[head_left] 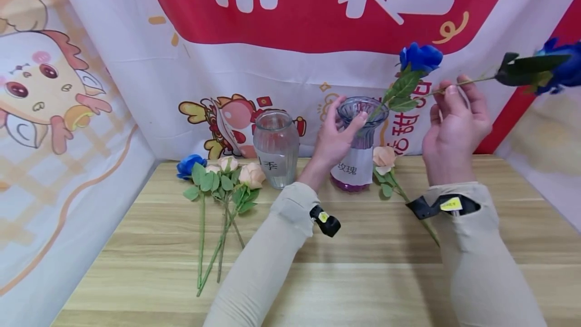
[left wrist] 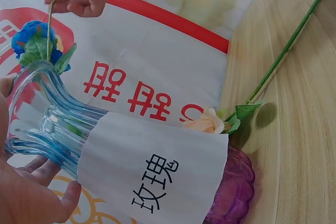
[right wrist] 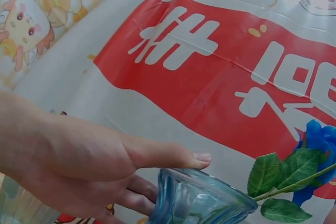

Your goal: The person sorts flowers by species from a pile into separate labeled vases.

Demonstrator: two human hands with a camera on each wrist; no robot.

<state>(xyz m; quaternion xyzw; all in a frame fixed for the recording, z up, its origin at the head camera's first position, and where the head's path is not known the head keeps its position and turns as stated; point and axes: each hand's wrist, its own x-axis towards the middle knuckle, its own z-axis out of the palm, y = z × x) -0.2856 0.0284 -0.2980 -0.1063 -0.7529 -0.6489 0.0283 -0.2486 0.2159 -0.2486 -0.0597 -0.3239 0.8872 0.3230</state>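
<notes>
My left hand [head_left: 333, 139] grips the flared neck of a fluted glass vase [head_left: 362, 141], bluish above and purple at the base, with a white paper label [left wrist: 155, 166]. One blue rose [head_left: 421, 57] stands in this vase, leaning right, its leaves [right wrist: 283, 178] beside the rim. To the right, at about rim height, my right hand [head_left: 458, 130] pinches the stem of a second blue rose [head_left: 563, 68] between thumb and fingers. That bloom points right, and its stem runs left toward the vase mouth, overlapping the first rose's leaves in the head view.
Left of the gripped vase stands a clear ribbed vase [head_left: 278, 140] with a label. Farther left on the wooden table [head_left: 150, 266] lie a blue rose [head_left: 190, 166] and several peach roses [head_left: 251, 175]. Another peach rose [head_left: 384, 158] lies at right. A printed cloth [head_left: 254, 69] hangs behind.
</notes>
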